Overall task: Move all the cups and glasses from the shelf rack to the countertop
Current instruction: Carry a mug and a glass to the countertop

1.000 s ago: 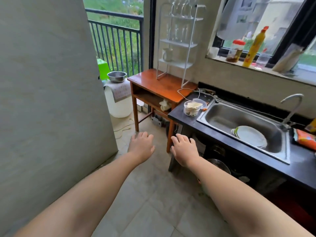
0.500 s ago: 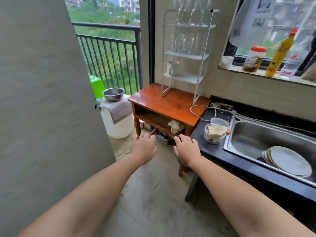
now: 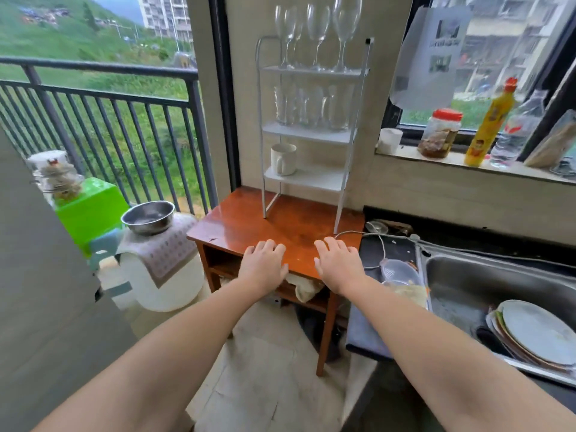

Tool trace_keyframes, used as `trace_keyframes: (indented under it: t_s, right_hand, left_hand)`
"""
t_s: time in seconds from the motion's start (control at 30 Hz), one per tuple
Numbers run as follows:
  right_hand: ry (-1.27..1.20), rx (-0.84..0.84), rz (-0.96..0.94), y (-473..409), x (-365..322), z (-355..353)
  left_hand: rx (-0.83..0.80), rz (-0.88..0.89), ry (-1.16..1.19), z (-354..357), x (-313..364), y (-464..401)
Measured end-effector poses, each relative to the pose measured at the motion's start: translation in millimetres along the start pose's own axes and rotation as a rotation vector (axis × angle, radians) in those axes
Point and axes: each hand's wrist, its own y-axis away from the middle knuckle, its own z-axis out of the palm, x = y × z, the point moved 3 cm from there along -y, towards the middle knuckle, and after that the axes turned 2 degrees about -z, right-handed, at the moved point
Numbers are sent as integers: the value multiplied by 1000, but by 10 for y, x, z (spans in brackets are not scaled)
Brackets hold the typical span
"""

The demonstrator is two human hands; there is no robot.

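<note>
I've closed in on the white shelf rack, which sat far off a second ago. My left hand and right hand hover spread and empty over the wooden table. Nothing moved yet: wine glasses top, tumblers (blurred, perhaps five) middle, white mug below; black countertop right.

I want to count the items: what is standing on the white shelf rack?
Stemmed glasses on top, tumblers in the middle, one white mug on the lowest shelf. The overlapping tumblers cannot be counted exactly.
</note>
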Motion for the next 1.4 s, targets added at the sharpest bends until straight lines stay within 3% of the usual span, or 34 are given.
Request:
trace_keyframes:
  t_s: [0.4, 0.57, 0.8, 1.07, 1.27, 1.4]
  right_hand:
    - [67, 66, 36, -1882, 363, -411]
    - [-130, 197, 136, -2475, 456, -748]
    - [-520, 529, 438, -3318, 765, -1339]
    - [-904, 564, 674, -4025, 925, -1346]
    - [-1076, 594, 705, -4174, 911, -1315]
    - [-1223, 661, 708, -4163, 921, -1374]
  left_hand:
    - [36, -65, 188, -155, -511, -1878]
    - [-14, -166, 381, -83, -663, -2558]
    - [-86, -312, 675, -109, -956, -3652]
    - [-372, -424, 1222, 210, -1037, -4047]
    - [-425, -509, 1489, 324, -1039, -4166]
    - [-367, -516, 1500, 411, -1014, -4238]
